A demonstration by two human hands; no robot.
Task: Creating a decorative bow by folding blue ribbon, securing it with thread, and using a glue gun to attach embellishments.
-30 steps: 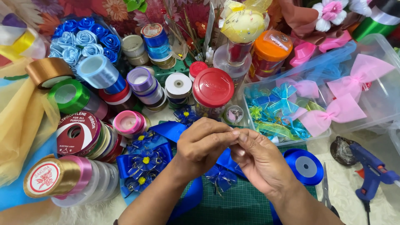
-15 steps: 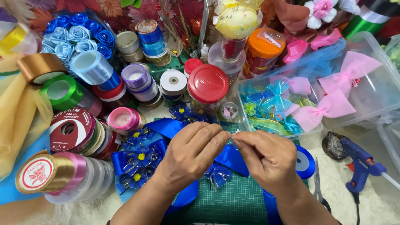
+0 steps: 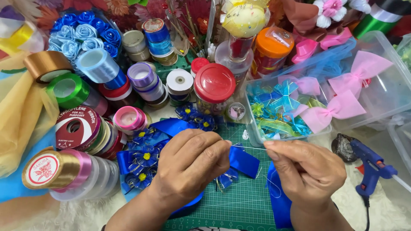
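Note:
My left hand [image 3: 190, 162] is closed around a piece of blue satin ribbon [image 3: 243, 160], pinching it at the fingertips. My right hand [image 3: 306, 167] pinches a thin needle [image 3: 250, 148] that points left into the ribbon, with fine thread [image 3: 274, 184] looping below it. Both hands hover over a green cutting mat [image 3: 239, 201]. Small blue ribbon flowers with yellow centres [image 3: 143, 158] lie just left of my left hand.
Many ribbon spools [image 3: 77, 128] crowd the left and back. A red-lidded jar [image 3: 214, 85] stands behind the hands. A clear tub [image 3: 387, 92] of pink and blue bows sits at right. A blue glue gun [image 3: 370, 164] lies at the right edge.
My hands have drawn apart: the right hand moved right, pulling the needle out from the ribbon, and the left hand stayed on the ribbon.

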